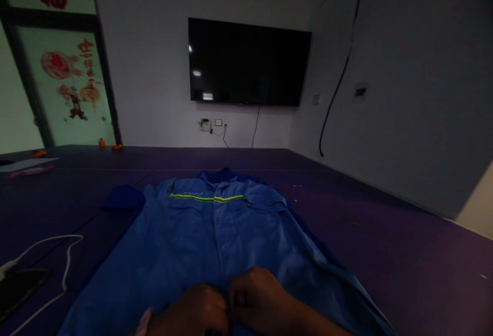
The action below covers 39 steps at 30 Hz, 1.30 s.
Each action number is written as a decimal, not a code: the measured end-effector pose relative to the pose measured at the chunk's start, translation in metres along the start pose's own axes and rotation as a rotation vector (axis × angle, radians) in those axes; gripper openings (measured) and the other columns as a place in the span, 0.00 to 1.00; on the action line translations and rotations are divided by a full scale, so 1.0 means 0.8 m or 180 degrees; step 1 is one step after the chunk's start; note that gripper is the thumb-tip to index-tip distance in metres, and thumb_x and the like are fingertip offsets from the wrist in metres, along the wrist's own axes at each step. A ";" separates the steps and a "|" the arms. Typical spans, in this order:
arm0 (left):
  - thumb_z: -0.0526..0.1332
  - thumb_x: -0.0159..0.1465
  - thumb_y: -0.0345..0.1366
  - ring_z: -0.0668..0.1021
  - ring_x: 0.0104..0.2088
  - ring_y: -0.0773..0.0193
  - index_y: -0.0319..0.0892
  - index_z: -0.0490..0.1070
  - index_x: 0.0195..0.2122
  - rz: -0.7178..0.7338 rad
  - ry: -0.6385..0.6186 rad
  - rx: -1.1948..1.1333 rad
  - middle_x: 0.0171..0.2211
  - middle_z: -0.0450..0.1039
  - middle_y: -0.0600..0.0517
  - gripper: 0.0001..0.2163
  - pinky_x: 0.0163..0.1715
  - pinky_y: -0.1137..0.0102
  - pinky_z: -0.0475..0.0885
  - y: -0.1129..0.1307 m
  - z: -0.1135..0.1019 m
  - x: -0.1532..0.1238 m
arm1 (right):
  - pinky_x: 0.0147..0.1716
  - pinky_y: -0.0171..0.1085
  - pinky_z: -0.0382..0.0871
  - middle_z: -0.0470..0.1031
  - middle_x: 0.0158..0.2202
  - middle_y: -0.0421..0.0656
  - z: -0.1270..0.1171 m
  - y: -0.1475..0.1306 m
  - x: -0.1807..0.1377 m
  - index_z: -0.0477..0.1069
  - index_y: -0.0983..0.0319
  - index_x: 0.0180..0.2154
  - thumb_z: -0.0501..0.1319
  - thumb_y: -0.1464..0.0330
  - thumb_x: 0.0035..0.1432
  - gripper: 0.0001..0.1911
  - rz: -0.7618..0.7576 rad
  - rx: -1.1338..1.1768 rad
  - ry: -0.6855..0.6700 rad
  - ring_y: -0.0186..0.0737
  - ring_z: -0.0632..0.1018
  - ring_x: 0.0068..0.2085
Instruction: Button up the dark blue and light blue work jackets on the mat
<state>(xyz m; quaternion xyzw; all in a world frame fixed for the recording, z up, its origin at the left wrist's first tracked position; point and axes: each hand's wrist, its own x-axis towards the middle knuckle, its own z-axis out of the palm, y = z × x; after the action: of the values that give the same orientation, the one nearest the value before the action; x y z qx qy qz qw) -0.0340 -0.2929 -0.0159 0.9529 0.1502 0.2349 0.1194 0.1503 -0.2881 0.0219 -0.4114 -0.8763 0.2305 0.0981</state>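
Observation:
A blue work jacket (pixel 246 233) lies spread out front side up, its collar pointing away from me and a yellow-green stripe across the chest. Buttons run down its front placket. At the lower part of that placket, my left hand (pixel 200 308) and my right hand (pixel 262 300) are close together with fingers pinched inward. Both seem to grip the jacket's front edge, though the exact spot between the fingertips is dark and partly hidden. A light band circles my left wrist.
Left of the jacket lies a blue cap (pixel 123 197) on the purple floor (pixel 404 254). A phone (pixel 23 287) and a white cable (pixel 68 259) are at the lower left. Small orange objects (pixel 116 147) sit by the door. A television (pixel 248 63) hangs on the far wall.

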 end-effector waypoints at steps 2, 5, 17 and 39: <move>0.36 0.62 0.56 0.67 0.20 0.70 0.39 0.70 0.20 0.0071 -0.0090 0.0004 0.17 0.69 0.52 0.33 0.22 0.74 0.60 -0.001 -0.001 -0.001 | 0.23 0.27 0.57 0.77 0.28 0.37 -0.002 -0.001 0.001 0.74 0.60 0.32 0.62 0.68 0.43 0.09 0.0015 0.0047 -0.0046 0.31 0.74 0.27; 0.38 0.64 0.53 0.66 0.20 0.71 0.39 0.69 0.20 0.0167 -0.0197 0.0013 0.17 0.68 0.53 0.30 0.23 0.74 0.60 -0.006 0.001 -0.004 | 0.22 0.26 0.57 0.77 0.27 0.37 -0.004 0.000 0.001 0.75 0.61 0.32 0.62 0.67 0.44 0.09 -0.0117 0.0130 -0.0140 0.30 0.74 0.26; 0.44 0.64 0.51 0.63 0.20 0.70 0.41 0.71 0.24 0.0291 -0.0095 0.0415 0.15 0.61 0.54 0.24 0.24 0.73 0.59 -0.022 0.016 -0.007 | 0.22 0.25 0.57 0.76 0.27 0.37 0.001 0.009 -0.001 0.74 0.62 0.33 0.59 0.69 0.45 0.10 -0.0339 0.0223 -0.0181 0.29 0.73 0.26; 0.51 0.62 0.49 0.69 0.22 0.71 0.39 0.73 0.27 -0.0535 -0.0087 -0.0124 0.21 0.70 0.53 0.20 0.22 0.76 0.61 0.027 -0.020 0.000 | 0.22 0.27 0.56 0.77 0.28 0.37 -0.004 0.000 -0.001 0.74 0.61 0.33 0.60 0.69 0.46 0.10 -0.0222 -0.0070 -0.0214 0.30 0.74 0.26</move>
<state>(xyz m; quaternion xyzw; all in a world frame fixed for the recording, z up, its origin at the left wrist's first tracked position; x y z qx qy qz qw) -0.0365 -0.3107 0.0044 0.9376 0.2234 0.2139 0.1592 0.1522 -0.2876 0.0245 -0.3737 -0.8954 0.2310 0.0721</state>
